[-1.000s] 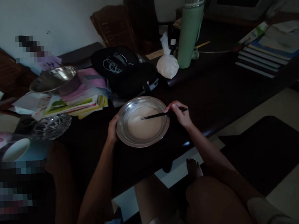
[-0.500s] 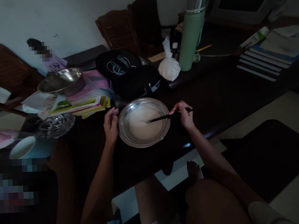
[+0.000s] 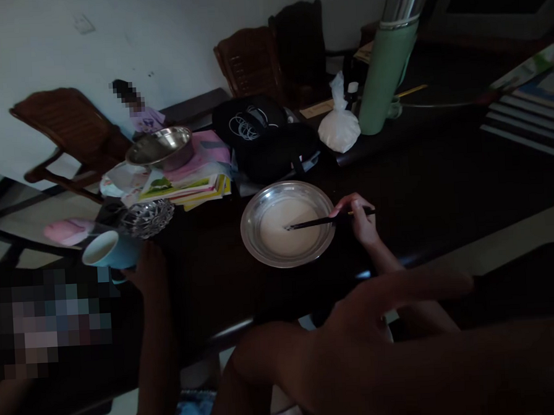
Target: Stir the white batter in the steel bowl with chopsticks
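Observation:
My right hand (image 3: 364, 221) grips a pair of dark chopsticks (image 3: 312, 222). Their tips dip into a pale, cloudy liquid (image 3: 290, 239) in a round metal bowl (image 3: 253, 248) on the dark table. My left hand (image 3: 357, 327) is large and close to the camera, in front of the table edge and across my right forearm. Its fingers reach to the right, stretched out, and I see nothing held in it. It is apart from the bowl.
At left another person's hand (image 3: 147, 264) is at a light blue cup (image 3: 109, 250). Behind stand a glass dish (image 3: 147, 218), a metal basin (image 3: 162, 148) on books, a black case (image 3: 274, 149), a tied bag of white powder (image 3: 340, 130) and a green flask (image 3: 388, 78). Books (image 3: 528, 126) lie right.
My left hand has left the bowl's left side and swung toward me and rightward. The chopsticks stay in the bowl in my right hand. The view has shifted left.

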A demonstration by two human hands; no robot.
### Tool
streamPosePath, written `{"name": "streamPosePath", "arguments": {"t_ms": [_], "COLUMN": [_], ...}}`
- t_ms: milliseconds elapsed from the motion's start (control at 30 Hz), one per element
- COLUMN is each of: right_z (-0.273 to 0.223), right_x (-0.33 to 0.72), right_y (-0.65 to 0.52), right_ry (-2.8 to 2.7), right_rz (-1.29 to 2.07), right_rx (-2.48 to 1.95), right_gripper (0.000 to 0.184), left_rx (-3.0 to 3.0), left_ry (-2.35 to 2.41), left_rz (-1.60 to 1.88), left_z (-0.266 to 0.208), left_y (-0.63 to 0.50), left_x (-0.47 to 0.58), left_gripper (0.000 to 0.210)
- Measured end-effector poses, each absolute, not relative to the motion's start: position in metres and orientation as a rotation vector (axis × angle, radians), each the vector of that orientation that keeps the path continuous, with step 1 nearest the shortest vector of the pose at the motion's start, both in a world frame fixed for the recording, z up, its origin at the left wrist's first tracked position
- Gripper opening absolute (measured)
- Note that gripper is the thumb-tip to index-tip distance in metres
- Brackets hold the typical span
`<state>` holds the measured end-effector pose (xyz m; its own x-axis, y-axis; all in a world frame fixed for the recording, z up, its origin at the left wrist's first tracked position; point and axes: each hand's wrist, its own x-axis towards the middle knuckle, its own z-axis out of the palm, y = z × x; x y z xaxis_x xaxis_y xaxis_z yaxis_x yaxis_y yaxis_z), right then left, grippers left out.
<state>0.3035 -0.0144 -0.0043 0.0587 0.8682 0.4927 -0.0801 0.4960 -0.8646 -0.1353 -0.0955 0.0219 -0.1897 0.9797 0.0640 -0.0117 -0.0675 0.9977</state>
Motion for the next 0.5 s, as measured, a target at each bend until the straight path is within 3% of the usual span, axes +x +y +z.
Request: {"name": "streamPosePath", "arguments": {"t_ms": [67, 233, 367, 500], "right_z": [-0.004, -0.001, 0.001, 0.008], "right_x": [0.302, 0.303, 0.3, 0.293], "right_y": [-0.013, -0.009, -0.011, -0.005], "right_ry": [-1.345, -1.199, -1.176, -1.225], "right_rz": [0.879, 0.768, 0.808, 0.951], "right_rx": [-0.77, -0.812, -0.784, -0.772], "right_gripper": [0.04, 0.037, 0.035, 0.027], "left_rx": [1.184, 1.136, 1.181, 1.286], "left_ry": [1.306, 1.154, 1.136, 1.246], "left_rz": [1.6, 1.247, 1.251, 1.504], "left_z": [0.023, 0.04, 0.043, 0.023], "left_y": [-0.087, -0.085, -0.087, -0.082], "left_x": [-0.165, -0.15, -0.137, -0.173], "left_gripper": [0.08, 0.093, 0.085, 0.068]}}
